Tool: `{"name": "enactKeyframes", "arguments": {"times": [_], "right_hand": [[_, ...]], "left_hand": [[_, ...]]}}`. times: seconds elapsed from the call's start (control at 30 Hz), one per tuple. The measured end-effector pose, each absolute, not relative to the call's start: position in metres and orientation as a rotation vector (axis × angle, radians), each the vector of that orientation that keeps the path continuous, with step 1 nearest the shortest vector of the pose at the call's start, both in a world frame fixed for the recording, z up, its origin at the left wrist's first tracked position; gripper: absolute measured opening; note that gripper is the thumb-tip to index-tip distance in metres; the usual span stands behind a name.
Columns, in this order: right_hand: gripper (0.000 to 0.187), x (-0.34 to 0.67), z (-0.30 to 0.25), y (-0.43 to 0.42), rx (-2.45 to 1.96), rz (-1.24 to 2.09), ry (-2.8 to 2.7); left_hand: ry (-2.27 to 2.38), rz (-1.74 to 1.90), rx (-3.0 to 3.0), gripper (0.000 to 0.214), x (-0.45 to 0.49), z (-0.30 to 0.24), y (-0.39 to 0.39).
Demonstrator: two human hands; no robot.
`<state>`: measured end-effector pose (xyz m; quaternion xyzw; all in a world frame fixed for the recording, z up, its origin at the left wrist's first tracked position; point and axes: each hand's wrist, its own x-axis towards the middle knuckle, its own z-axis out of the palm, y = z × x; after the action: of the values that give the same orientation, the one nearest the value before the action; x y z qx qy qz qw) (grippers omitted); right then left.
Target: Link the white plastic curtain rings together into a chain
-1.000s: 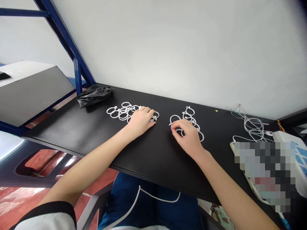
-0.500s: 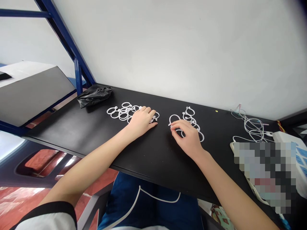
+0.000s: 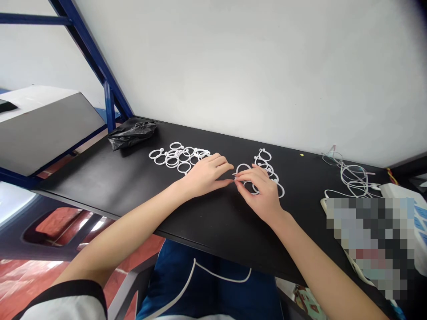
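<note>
My right hand (image 3: 262, 189) pinches a white curtain ring (image 3: 243, 166) between thumb and fingertips, near the ring's small eyelet. The hoop stands up behind my fingers. Just left of it, my left hand (image 3: 209, 174) reaches toward the held ring, thumb and fingers apart, with nothing seen between them. A loose pile of white rings (image 3: 171, 158) lies on the black table beyond my left hand, partly covered by it. Past my right hand rests a smaller group of white rings (image 3: 266, 165), some of it hidden behind that hand.
A crumpled black plastic bag (image 3: 132, 134) lies at the table's (image 3: 126, 178) back left. To the right are a tangled white cable (image 3: 354, 180), glasses (image 3: 332, 156) and a blurred flat device (image 3: 367, 244) beside a white box (image 3: 400, 195). A pale wall (image 3: 233, 66) rises behind.
My left hand has left the ring pile and moved right, close to my right fingertips. My right hand keeps its pinch on the ring and has barely shifted.
</note>
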<state>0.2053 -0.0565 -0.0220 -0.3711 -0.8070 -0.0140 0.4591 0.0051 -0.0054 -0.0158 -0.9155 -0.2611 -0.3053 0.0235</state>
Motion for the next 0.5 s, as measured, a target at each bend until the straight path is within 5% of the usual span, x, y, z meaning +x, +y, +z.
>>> {"name": "enactKeyframes", "arguments": {"times": [0.5], "right_hand": [[0.018, 0.2029, -0.0198, -0.0579, -0.802, -0.114, -1.928]], "left_hand": [[-0.559, -1.133, -2.777, 0.014, 0.0057, -0.0120, -0.0058]]}}
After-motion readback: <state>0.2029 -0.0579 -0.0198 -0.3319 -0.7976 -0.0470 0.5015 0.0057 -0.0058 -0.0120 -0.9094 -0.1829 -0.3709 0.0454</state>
